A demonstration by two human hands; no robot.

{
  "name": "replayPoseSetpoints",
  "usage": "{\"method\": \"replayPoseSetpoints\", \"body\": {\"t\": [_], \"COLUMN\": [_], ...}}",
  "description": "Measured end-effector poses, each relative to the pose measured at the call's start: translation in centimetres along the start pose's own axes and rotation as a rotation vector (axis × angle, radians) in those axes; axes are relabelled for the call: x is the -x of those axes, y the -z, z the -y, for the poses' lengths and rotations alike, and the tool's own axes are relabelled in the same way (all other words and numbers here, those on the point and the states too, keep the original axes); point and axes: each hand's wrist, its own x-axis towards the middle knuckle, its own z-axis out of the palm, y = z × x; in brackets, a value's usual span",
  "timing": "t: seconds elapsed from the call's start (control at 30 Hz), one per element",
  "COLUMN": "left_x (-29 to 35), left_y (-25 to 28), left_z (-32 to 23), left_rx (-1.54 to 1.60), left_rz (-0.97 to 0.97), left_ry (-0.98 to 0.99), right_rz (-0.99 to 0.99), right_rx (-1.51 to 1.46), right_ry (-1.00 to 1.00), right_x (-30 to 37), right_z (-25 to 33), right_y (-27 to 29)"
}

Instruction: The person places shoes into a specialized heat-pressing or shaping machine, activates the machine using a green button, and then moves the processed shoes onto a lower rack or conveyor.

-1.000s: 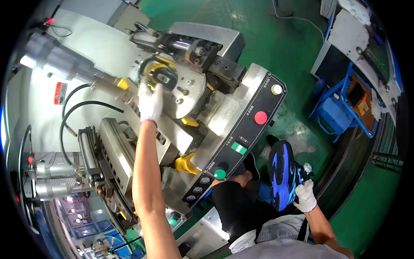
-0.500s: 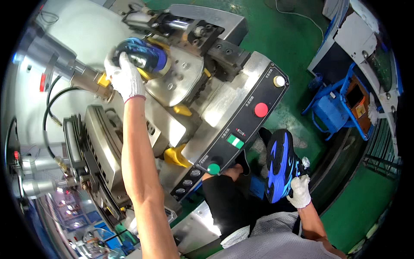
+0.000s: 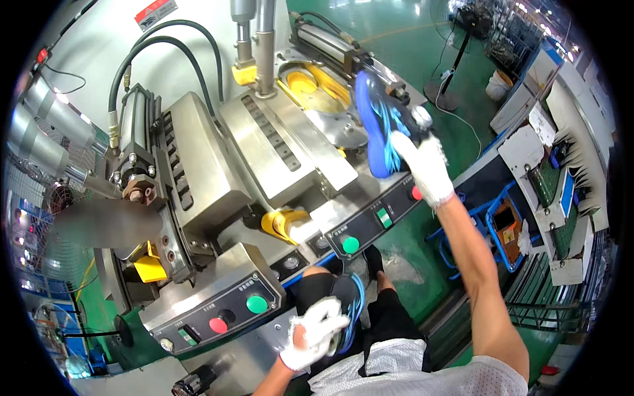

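Note:
My right hand [image 3: 426,165], in a white glove, is closed around a black and blue sneaker [image 3: 378,129]. It holds this shoe tilted, blue sole facing left, beside the yellow-padded holder [image 3: 320,89] at the machine's far station. Low in front of my lap, my left hand [image 3: 317,335], also gloved, is closed on a second dark sneaker [image 3: 353,310] with blue stripes. Part of that shoe is hidden behind the fingers. No shoe sits on the yellow holder.
Nearby are the metal press [image 3: 277,145], a panel with a green button [image 3: 351,245] and a left panel with a red button [image 3: 218,325]. A yellow pad [image 3: 284,224] lies between the stations. At right stand a blue-framed rack [image 3: 505,228] and a conveyor [image 3: 555,198].
My left hand has come away from the far station with its shoe, down to my lap. The right hand has lifted the other sneaker up to that station. The view has turned.

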Motion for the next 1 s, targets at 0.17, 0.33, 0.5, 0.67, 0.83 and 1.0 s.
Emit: {"method": "replayPoseSetpoints", "body": {"t": [0.17,0.33,0.5,0.67,0.83,1.0], "left_x": [6.0,7.4,8.6,8.4,8.2,8.3], "left_y": [-0.5,-0.5,0.2,-0.3,-0.3,-1.7], "left_z": [2.3,2.9,2.7,6.4,5.6,5.4], "left_rx": [-0.118,0.195,0.424,0.228,0.207,0.104], "left_rz": [-0.043,-0.141,-0.209,-0.13,-0.124,-0.125], "left_ry": [0.018,0.269,0.617,0.214,0.21,0.136], "right_rz": [0.278,0.319,0.255,0.414,0.107,0.223], "right_rx": [0.394,0.851,0.817,0.757,0.113,0.15], "right_ry": [0.118,0.222,0.208,0.23,0.547,0.678], "right_x": [-17.6,-25.4,-24.5,-24.0,-4.8,14.1], "right_z": [3.7,-1.5,-2.3,0.5,1.4,-3.9], "right_y": [-6.8,-17.9,-22.4,-19.1,-14.3,-11.5]}}
